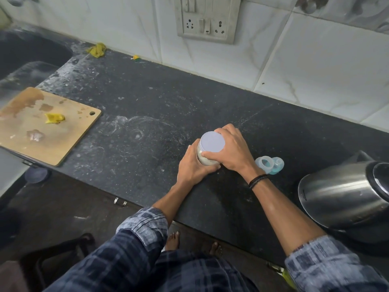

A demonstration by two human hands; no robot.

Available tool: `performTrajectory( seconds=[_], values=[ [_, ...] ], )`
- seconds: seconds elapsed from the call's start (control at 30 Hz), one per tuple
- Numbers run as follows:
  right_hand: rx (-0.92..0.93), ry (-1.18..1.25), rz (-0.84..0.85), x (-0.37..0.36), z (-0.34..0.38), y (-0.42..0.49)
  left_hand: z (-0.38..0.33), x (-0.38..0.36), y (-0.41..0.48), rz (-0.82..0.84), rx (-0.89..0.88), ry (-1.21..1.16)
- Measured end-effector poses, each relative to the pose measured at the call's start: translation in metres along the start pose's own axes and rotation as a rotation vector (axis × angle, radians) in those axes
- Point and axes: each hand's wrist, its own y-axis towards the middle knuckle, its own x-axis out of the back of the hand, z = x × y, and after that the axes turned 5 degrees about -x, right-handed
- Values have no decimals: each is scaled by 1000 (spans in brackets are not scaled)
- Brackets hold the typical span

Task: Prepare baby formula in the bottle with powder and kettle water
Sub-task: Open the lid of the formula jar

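a: hands?
b: both busy. the left hand wraps the lower wall of the powder jar, fingers curled round it. the right hand comes over the top, with fingers and thumb clamped on the rim of the lid. the lid is on. it reads as a twist-off grip.

a: where's the jar?
b: upright on the counter. the bottle lies on its side just right of the jar, behind the right wrist and not touching the jar. the kettle is further right of the jar, well apart. the cutting board is far left of the jar, not in play.

a: how will it handle?
b: the jar looks clear and rigid, with pale powder showing through the wall. glass or plastic, cannot tell. judgement: moderate weight and a smooth wall, so it may spin under torque. the low wrap with the base kept on the counter is the right hold. the lid is flat and slick on top, so take it by the rim only.

a: risks?
b: the lid could release suddenly, puffing powder or tipping the jar toward the bottle. the bottle is likely light, thin and round, so it rolls if knocked. grip it mid-body to stand it up. the kettle is probably heavy steel, maybe hot.
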Motion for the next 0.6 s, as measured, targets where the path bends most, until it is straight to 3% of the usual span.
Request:
performTrajectory(
  seconds=[0.6],
  values=[
    [89, -25, 55, 5, -3, 4, 9, -1, 5, 11, -2, 1]
  ],
)
